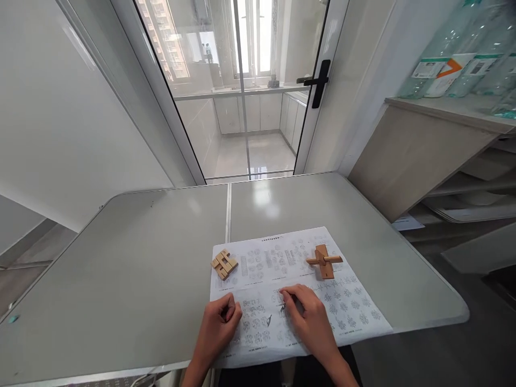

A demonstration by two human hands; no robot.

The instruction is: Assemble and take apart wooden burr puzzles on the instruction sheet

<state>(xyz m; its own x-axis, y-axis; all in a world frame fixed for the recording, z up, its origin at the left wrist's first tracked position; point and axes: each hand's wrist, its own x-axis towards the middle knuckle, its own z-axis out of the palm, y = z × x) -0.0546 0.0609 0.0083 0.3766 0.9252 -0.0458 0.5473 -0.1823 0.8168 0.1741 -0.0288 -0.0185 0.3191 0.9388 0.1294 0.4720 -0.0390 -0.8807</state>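
Well beyond the left hand (220, 321) and the right hand (309, 318), a glass door (266, 115) with a black handle (321, 84) is standing shut — and a grey table (161, 258) is stretching from its foot back under both hands. To the right of the right hand, past the table's edge, a shelf unit (419, 156) is holding clear plastic bottles (455, 70) on its top. A printed paper sheet (290, 274) is lying beneath the hands, covered in small diagrams. The left hand is curling shut over its near left part, thumb against fingers; whether anything is tucked inside, I cannot tell. The right hand is bending loosely over the middle of the sheet, a gap showing between thumb and forefinger, with nothing visible in its grip. Just beyond the right hand and slightly rightward, a brown wooden cross (324, 261) is resting on the sheet, its round stick lying crosswise. Beyond the left hand, a pale wooden lattice (224, 264) is sitting at the sheet's far left corner — apart from the fingers. Far to the left hand's left, a tiny teal bit (13, 319) is lying near the table's edge.
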